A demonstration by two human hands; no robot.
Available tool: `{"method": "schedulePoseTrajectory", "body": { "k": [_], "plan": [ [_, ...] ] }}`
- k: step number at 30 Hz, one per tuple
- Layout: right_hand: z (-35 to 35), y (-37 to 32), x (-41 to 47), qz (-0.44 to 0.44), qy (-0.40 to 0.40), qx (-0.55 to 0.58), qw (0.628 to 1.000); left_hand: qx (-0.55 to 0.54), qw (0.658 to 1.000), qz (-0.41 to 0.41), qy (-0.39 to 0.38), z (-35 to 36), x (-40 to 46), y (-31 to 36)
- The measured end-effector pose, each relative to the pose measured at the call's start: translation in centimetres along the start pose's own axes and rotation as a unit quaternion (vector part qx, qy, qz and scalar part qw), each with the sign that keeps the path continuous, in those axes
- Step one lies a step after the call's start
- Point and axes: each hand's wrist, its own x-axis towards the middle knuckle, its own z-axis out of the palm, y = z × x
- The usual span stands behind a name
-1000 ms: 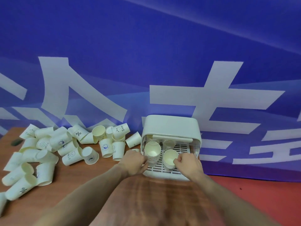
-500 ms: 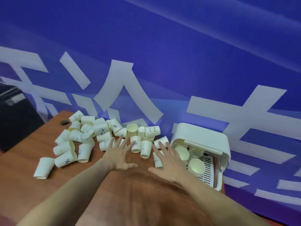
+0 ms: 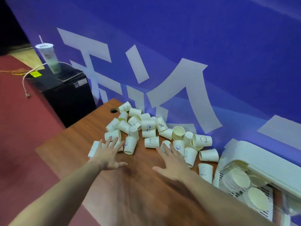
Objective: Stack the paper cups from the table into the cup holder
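Left hand (image 3: 108, 154) and right hand (image 3: 173, 162) now spread, reached further into paper cups (image 3: 147, 128)

Single head view, tilted, looking forward-down, close over table (image 3: 68, 144).

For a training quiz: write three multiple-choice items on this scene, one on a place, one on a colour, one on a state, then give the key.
1. Where is the cup holder?
A. at the table's right end
B. on the floor
C. on the black cabinet

2. What colour is the backdrop?
A. green
B. blue with white shapes
C. plain grey

3. How are the hands?
A. both gripping cups
B. both spread open, holding nothing
C. one inside the holder

Key: 1 A, it sits right of the loose paper cups on the table. 2 B, blue fills the wall. 3 B, left hand and right hand have fingers splayed near the pile.
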Motion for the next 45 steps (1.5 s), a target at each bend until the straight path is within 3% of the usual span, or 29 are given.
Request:
{"method": "schedulePoseTrajectory", "body": {
  "k": [15,20,24,29,36,45],
  "plan": [
    [3.5,-7.0,16.3,-0.024,-0.074,0.013,0.997,0.002,0.998,0.046,-0.049,5.4,10.0,-8.6],
    [4.9,-7.1,20.1,0.015,-0.086,0.032,0.996,0.034,0.987,0.156,0.027,5.5,13.2,-9.9],
    [5.7,-7.2,22.3,0.021,-0.051,0.005,0.998,0.06,0.963,0.252,0.068,5.7,15.3,-10.1],
    [6.1,-7.2,22.7,0.022,-0.061,0.006,0.998,0.081,0.95,0.3,0.023,5.3,16.2,-9.4],
    [4.3,-6.1,20.1,0.009,-0.071,0.041,0.997,0.125,0.948,0.291,0.009,3.0,15.5,-7.6],
    [1.2,-3.1,11.6,0.035,-0.014,0.078,0.996,0.151,0.946,0.286,-0.027,-1.0,11.6,-2.3]
  ]
}}
